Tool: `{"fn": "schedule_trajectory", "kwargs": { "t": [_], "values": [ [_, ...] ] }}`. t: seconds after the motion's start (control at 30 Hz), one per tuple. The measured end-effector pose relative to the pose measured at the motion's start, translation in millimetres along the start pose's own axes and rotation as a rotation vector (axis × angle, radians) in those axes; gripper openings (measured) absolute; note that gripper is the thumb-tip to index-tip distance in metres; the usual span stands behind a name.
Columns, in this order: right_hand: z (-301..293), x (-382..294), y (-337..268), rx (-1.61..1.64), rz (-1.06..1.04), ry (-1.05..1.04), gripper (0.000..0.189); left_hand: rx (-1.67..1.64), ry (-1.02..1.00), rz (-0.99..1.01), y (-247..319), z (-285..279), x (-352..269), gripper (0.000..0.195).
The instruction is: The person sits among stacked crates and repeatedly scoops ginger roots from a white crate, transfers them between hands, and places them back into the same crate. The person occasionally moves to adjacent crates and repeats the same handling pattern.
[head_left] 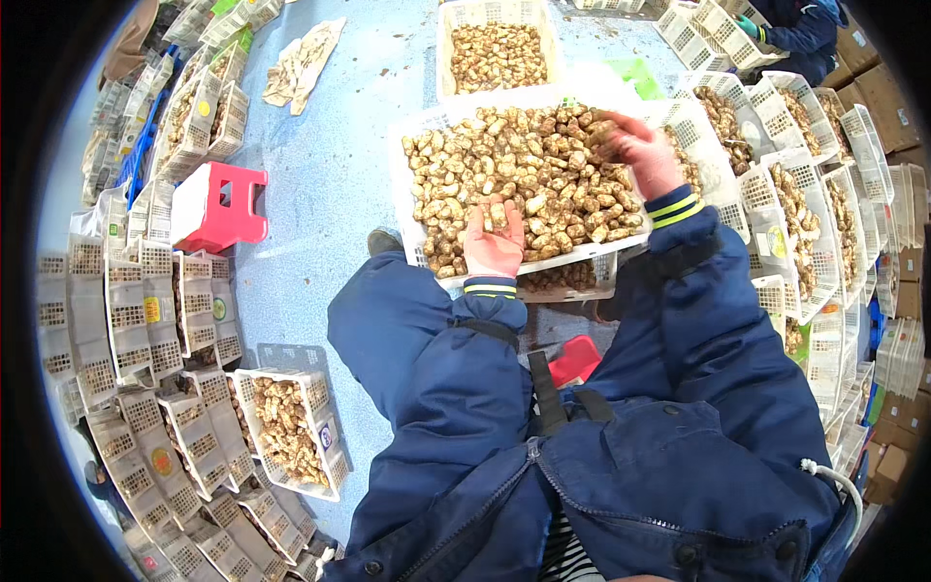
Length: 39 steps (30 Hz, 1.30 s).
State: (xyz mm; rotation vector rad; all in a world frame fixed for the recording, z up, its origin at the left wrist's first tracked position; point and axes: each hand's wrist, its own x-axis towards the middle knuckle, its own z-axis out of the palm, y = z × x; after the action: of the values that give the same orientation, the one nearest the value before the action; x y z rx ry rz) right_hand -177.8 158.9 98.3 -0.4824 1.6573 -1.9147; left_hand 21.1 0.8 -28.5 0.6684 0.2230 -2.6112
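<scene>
A wide white plastic crate (401, 182) stands before me, filled with knobbly pale-brown produce (502, 160), perhaps mushrooms or tubers. My left hand (496, 244) is palm up over the crate's near side, its fingers curled around one pale piece (498, 216). Over the crate's right end, my right hand (646, 154) is blurred by motion. Its fingers point left, close above darker pieces, and whether they grip one cannot be made out. Under the wide crate, a second crate (607, 275) holding similar pieces shows partly.
Another filled crate (445, 44) stands beyond. Stacked crates (782, 218) crowd the right, and rows of crates (156, 349) line the left. A red-and-white stool (218, 207) and a crumpled cloth (304, 65) are on the blue floor (327, 182). A co-worker's gloved hand (747, 27) touches a crate.
</scene>
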Motion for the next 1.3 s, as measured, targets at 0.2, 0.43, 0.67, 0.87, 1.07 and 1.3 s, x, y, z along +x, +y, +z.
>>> {"fn": "schedule_trajectory", "kwargs": {
  "t": [0.2,0.43,0.67,0.87,1.07,1.3],
  "values": [
    [-123,18,-17,-1.305,0.025,0.407,0.045,-0.020,-0.041,0.038,-1,1,1,0.021],
    [-35,3,36,-0.907,-0.040,-0.132,0.041,0.117,-0.091,-0.044,-19,12,-4,0.032],
    [69,-30,101,-1.122,-0.242,-0.469,0.039,0.132,-0.256,-0.274,-30,-3,-5,0.060],
    [41,29,103,-1.232,-0.196,-0.712,0.034,0.341,0.113,-0.212,-33,-17,1,0.071],
    [38,154,60,-0.221,0.198,0.041,0.047,0.322,0.325,-0.006,-1,-27,8,0.077],
    [27,85,127,-1.334,0.204,-0.266,0.058,0.352,0.315,-0.190,-2,-12,13,0.081]
  ]
}}
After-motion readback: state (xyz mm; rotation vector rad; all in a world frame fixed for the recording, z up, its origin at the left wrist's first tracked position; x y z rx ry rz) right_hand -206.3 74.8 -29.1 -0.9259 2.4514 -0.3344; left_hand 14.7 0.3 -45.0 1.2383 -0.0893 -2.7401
